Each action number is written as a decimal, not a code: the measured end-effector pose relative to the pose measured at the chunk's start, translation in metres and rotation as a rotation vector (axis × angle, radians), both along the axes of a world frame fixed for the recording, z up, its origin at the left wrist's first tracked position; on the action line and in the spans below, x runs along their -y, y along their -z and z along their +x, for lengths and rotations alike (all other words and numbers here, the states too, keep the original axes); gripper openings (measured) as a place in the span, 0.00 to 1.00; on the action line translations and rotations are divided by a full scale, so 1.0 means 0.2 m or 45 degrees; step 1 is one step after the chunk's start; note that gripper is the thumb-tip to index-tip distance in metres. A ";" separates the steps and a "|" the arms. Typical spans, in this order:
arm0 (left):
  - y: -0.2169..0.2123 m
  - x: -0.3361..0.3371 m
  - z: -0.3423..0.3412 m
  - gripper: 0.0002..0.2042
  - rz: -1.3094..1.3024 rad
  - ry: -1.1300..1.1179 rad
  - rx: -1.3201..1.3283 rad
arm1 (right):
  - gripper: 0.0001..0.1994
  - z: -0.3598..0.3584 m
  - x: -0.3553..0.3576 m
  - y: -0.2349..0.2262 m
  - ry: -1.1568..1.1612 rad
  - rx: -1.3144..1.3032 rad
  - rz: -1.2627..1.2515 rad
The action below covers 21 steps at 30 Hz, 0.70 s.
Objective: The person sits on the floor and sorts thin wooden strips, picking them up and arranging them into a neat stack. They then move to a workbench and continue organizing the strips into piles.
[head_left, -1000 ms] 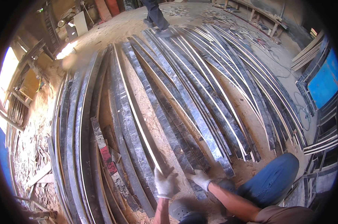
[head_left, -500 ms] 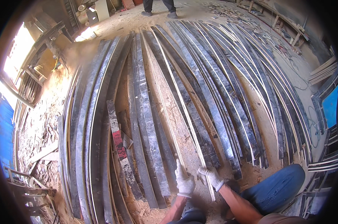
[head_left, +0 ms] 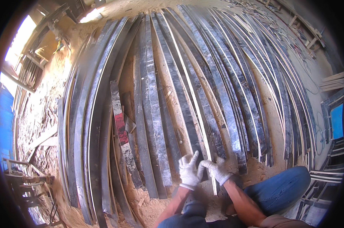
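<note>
Long dark-faced wooden strips with pale edges lie side by side on the floor, running away from me. My left hand (head_left: 189,170), in a white knit glove, is at the near end of one dark strip (head_left: 190,131), which shows its flat black face. Its index finger and thumb are apart, and I see no grip on the strip. Just to the right, my gloved right hand (head_left: 217,170) is closed on a narrow strip (head_left: 196,114) standing on its pale edge. That strip's near end pokes out below the fingers.
A strip with a red patch (head_left: 120,127) lies left of centre. Wood scraps (head_left: 39,129) cover the floor at the left, beside a rough wooden frame (head_left: 31,182). A cable (head_left: 312,91) and stacked pale sticks (head_left: 333,81) are at the right. My bent knee (head_left: 282,190) is close to the strip ends.
The strip by my left hand has turned from its pale edge to its flat dark face. My left fingers have spread. The view has tipped, and the person's legs at the far side are gone.
</note>
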<state>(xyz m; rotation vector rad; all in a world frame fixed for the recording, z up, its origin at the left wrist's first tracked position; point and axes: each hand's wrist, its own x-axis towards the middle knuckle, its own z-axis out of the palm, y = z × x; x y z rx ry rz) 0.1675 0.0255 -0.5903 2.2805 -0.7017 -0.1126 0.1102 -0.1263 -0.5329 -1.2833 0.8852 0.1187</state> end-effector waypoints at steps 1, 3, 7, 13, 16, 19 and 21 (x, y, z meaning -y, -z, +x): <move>-0.02 -0.03 0.05 0.47 0.002 -0.117 0.048 | 0.19 0.00 0.00 -0.02 -0.007 -0.040 -0.021; -0.04 -0.09 0.15 0.56 0.298 -0.420 0.165 | 0.23 -0.02 0.01 0.04 -0.048 0.045 -0.224; -0.09 -0.08 0.34 0.63 0.674 -0.631 -0.315 | 0.22 -0.04 0.01 0.11 -0.060 0.156 -0.405; -0.09 0.12 0.36 0.32 0.498 -0.561 -0.557 | 0.21 -0.01 0.00 0.15 -0.094 0.091 -0.406; -0.10 0.11 0.39 0.30 0.325 -0.485 -0.683 | 0.20 -0.01 -0.01 0.02 -0.050 0.004 -0.312; -0.03 -0.01 0.42 0.25 -0.127 -0.368 -0.876 | 0.20 -0.03 -0.02 0.04 -0.026 0.097 -0.406; -0.10 -0.04 0.43 0.19 -0.645 -0.285 -1.210 | 0.21 -0.03 -0.01 0.06 -0.035 -0.016 -0.298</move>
